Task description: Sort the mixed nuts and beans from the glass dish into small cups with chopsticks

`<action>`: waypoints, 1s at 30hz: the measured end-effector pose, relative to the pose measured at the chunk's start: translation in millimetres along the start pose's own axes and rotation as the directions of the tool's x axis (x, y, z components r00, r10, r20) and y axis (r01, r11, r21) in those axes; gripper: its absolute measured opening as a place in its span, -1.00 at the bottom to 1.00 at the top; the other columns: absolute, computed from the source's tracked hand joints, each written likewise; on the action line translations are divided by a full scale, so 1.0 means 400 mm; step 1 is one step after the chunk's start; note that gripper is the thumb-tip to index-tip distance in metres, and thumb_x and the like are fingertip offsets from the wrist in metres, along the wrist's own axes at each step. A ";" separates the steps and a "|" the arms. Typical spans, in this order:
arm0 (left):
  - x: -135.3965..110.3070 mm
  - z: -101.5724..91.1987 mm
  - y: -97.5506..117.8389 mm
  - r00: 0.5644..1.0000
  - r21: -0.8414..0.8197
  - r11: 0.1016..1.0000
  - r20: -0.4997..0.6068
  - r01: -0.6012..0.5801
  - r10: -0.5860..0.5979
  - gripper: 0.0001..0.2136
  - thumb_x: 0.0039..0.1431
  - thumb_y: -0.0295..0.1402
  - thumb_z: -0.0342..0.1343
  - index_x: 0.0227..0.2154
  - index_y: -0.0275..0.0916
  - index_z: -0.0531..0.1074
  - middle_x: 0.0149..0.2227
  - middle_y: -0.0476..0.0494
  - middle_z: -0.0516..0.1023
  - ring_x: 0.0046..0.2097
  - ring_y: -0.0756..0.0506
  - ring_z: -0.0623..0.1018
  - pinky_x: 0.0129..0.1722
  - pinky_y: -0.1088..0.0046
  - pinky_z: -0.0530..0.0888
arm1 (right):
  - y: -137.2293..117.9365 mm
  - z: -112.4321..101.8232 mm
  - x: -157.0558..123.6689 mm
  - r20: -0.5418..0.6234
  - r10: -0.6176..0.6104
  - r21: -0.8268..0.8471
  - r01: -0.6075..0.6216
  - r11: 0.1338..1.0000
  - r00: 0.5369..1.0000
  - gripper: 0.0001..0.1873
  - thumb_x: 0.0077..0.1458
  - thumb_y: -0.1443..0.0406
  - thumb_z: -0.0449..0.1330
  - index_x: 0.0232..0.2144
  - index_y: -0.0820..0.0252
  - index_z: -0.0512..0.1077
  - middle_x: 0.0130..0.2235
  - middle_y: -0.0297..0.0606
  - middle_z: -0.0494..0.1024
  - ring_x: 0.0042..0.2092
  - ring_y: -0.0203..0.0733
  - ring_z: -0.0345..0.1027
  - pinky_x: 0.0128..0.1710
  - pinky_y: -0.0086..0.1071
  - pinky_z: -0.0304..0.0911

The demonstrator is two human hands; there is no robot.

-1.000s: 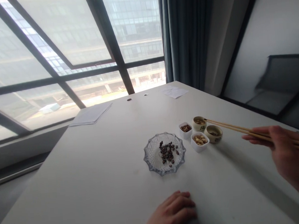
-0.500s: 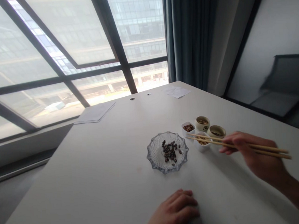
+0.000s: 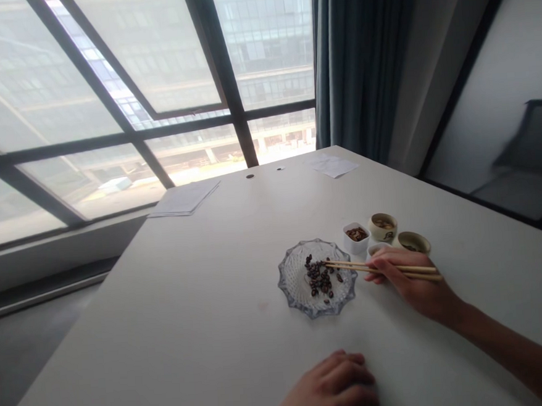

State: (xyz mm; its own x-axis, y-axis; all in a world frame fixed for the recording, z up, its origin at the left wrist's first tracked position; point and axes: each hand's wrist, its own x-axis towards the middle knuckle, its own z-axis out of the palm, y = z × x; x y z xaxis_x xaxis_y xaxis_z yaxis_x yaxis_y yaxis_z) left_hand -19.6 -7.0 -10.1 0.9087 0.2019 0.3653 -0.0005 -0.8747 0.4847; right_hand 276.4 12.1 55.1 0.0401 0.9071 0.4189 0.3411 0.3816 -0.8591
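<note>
My right hand (image 3: 409, 280) grips a pair of wooden chopsticks (image 3: 354, 266) and reaches in from the right. The chopstick tips are in among dark brown beans (image 3: 320, 281) piled in a clear cut-glass bowl (image 3: 287, 277) with a scalloped rim. Whether the tips pinch a bean is too small to tell. Resting on the table in front of the bowl, my left hand (image 3: 332, 385) is empty, its fingers loosely bent and slightly apart. A small white cup (image 3: 358, 247) with reddish-brown pieces stands right of the bowl; another white cup (image 3: 377, 249) is mostly hidden by my right hand.
Two small cream cups (image 3: 384, 231) with contents stand behind my right hand. Papers (image 3: 185, 198) lie at the white table's (image 3: 191, 332) far left, and a sheet (image 3: 334, 165) at its far right. Windows and a dark curtain (image 3: 358, 67) are beyond.
My right hand has moved left, bringing the chopstick tips from above the white cups into the glass bowl. My left hand stays on the table. The view has shifted slightly left.
</note>
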 end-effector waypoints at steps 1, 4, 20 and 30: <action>0.001 -0.001 0.001 1.000 -0.001 1.000 0.004 0.004 -0.004 -0.84 0.61 -0.29 0.07 0.09 -0.20 0.46 0.11 -0.22 0.65 0.32 -0.14 0.53 0.44 0.40 0.31 | -0.001 0.002 -0.002 -0.007 0.001 0.009 0.000 1.000 1.000 -0.65 0.44 0.12 0.23 -0.31 0.11 0.72 -0.22 -0.16 0.73 -0.27 -0.11 0.69 -0.30 -0.32 0.64; 0.004 -0.004 0.002 1.000 -0.001 1.000 0.008 0.012 -0.012 -0.85 0.56 -0.32 0.16 0.07 -0.21 0.47 0.09 -0.22 0.65 0.32 -0.14 0.53 0.45 0.42 0.29 | -0.003 0.008 -0.004 -0.022 0.005 0.033 -0.004 0.999 1.000 -0.65 0.44 0.12 0.23 -0.31 0.10 0.72 -0.27 -0.19 0.73 -0.30 -0.12 0.69 -0.31 -0.32 0.64; 0.004 -0.011 0.002 1.000 0.001 1.000 0.009 -0.004 0.004 -0.84 0.60 -0.29 0.08 0.07 -0.22 0.46 0.11 -0.22 0.64 0.32 -0.14 0.52 0.45 0.43 0.27 | 0.004 0.029 -0.017 -0.129 0.075 0.090 -0.064 0.994 0.989 -0.64 0.39 0.05 0.28 -0.31 0.13 0.70 -0.33 -0.18 0.75 -0.35 -0.09 0.72 -0.34 -0.35 0.68; 0.003 -0.006 -0.003 1.000 -0.033 0.999 -0.010 -0.006 0.006 -0.81 0.60 -0.25 0.09 0.10 -0.20 0.45 0.10 -0.24 0.63 0.31 -0.16 0.52 0.41 0.41 0.35 | -0.133 -0.141 -0.092 -0.454 0.049 -0.165 -0.138 0.977 0.890 -0.73 0.35 0.04 0.32 -0.25 0.03 0.71 -0.32 -0.23 0.77 -0.36 -0.02 0.73 -0.23 -0.27 0.71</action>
State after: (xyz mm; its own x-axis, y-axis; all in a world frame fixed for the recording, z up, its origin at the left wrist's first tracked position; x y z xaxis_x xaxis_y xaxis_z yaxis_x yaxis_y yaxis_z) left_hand -19.8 -4.7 -8.2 0.9044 0.2013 0.3762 -0.0198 -0.8610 0.5083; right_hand 309.7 -51.5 101.8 0.4782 0.7454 0.4644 0.4829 0.2185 -0.8480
